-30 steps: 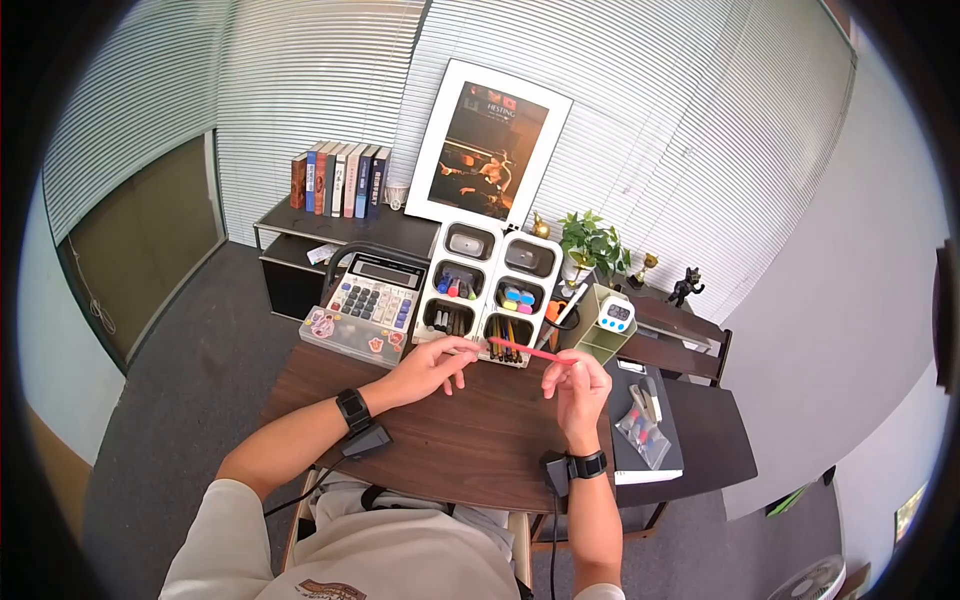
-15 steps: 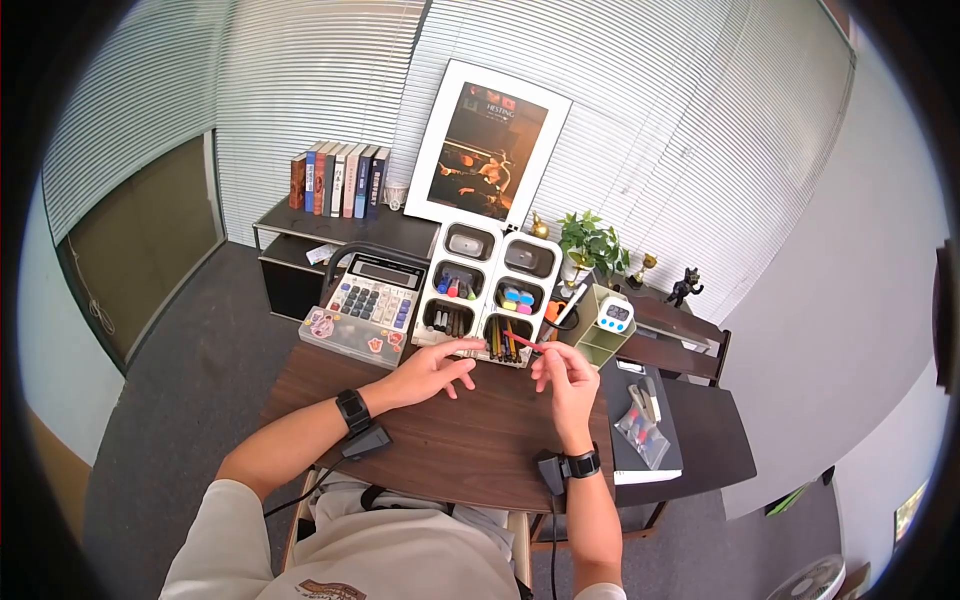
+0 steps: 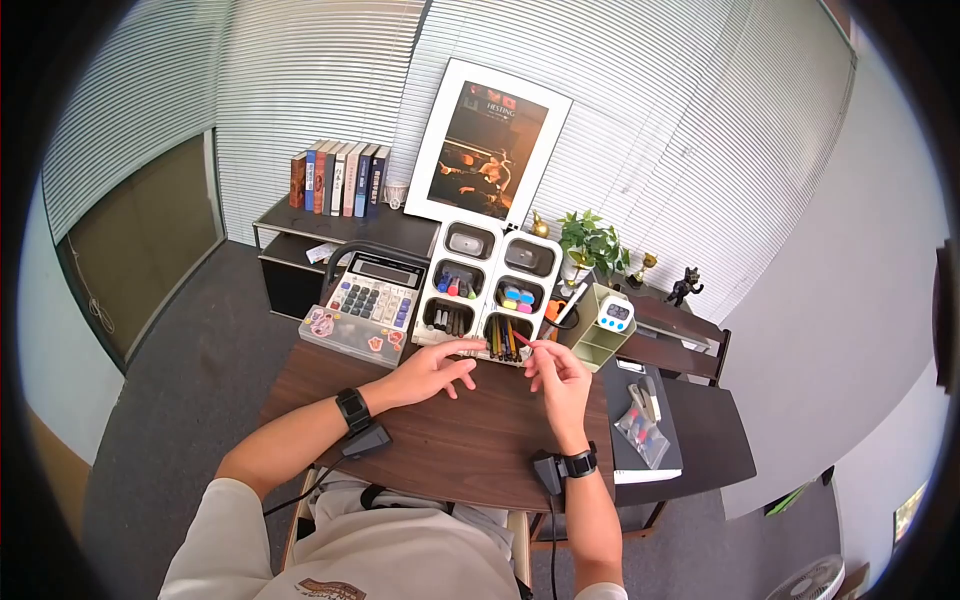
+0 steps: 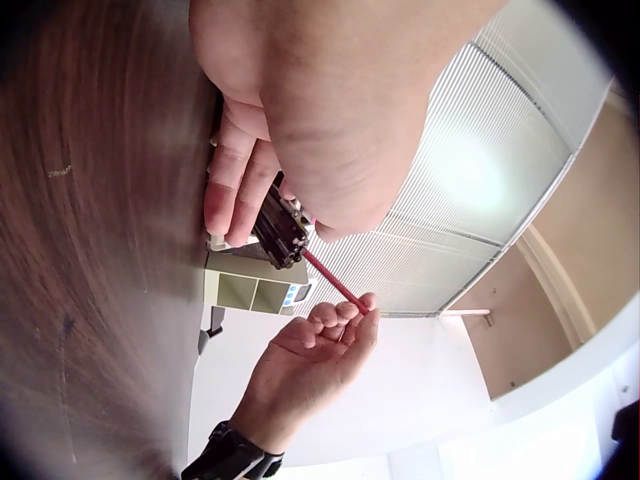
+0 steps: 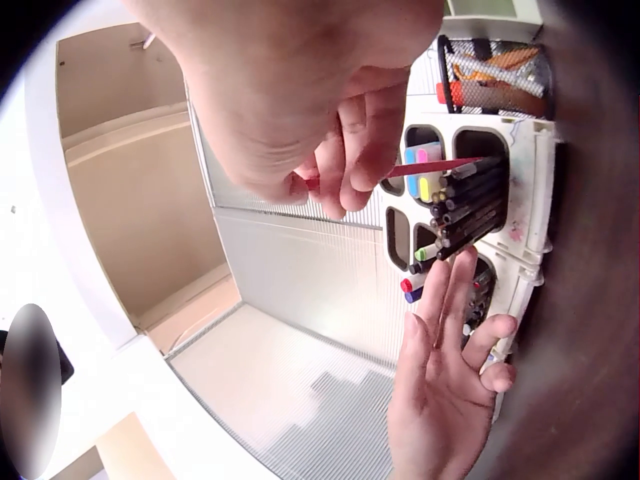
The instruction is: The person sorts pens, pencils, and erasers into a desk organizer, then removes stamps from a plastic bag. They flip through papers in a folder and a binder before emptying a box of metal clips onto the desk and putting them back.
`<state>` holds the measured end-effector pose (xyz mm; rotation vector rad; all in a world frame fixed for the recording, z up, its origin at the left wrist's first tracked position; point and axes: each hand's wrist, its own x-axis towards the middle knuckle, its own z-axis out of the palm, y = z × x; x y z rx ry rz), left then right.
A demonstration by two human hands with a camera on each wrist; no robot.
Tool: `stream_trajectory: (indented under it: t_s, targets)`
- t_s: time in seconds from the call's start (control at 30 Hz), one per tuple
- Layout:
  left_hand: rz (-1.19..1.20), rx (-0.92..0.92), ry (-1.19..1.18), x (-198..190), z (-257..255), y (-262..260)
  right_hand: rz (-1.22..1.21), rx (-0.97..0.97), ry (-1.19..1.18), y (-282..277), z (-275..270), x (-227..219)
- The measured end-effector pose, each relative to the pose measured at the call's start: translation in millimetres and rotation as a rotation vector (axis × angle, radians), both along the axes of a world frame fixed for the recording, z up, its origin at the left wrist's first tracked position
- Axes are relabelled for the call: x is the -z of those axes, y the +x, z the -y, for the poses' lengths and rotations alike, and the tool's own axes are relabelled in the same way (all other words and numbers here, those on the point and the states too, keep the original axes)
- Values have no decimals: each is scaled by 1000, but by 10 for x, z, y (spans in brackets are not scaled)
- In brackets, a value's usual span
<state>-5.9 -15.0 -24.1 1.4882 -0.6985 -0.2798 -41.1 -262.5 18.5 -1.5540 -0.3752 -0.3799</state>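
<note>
Between thumb and fingers my right hand [image 3: 561, 385] pinches a red pen [image 5: 440, 167], whose far end is inside the front right compartment of the white organizer [image 3: 480, 345]. Dark and yellow pens [image 3: 504, 340] stand in that same compartment. My left hand [image 3: 430, 372] has its fingers extended at the organizer's front edge and holds nothing; in the right wrist view its fingertips are close to the pens. The left wrist view shows the red pen [image 4: 335, 280] slanting from the right hand [image 4: 310, 360] to the pen bundle [image 4: 280, 235].
Left of the organizer is a calculator [image 3: 375, 298] behind a clear sticker-covered box [image 3: 350, 334]. On the right are a mesh pen cup [image 5: 500, 85], a green holder [image 3: 600, 340] with a white timer [image 3: 615, 314], and a pouch [image 3: 642, 438].
My right hand has moved left and slightly forward, bringing the red pen from above the organizer down into the pen compartment. My left hand has shifted little, its fingers spreading slightly.
</note>
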Motion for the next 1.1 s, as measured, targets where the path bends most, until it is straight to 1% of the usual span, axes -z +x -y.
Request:
stream_trajectory:
  t_s: [0.17, 0.23, 0.43, 0.87, 1.1]
  targets:
    - [-4, 0, -2, -18, -1, -15, -76, -22, -43, 27, -24, 34]
    - [-9, 3, -5, -13, 0, -13, -132, -16, -100, 38, -29, 38]
    - [-5, -2, -3, -5, 3, -6, -185, -6, -171, 66, -39, 67]
    - [-2, -1, 0, -19, 2, -18, -202, 27, -187, 60, -58, 52]
    - [11, -3, -3, 7, 3, 4, -155, 34, -182, 11, -80, 24]
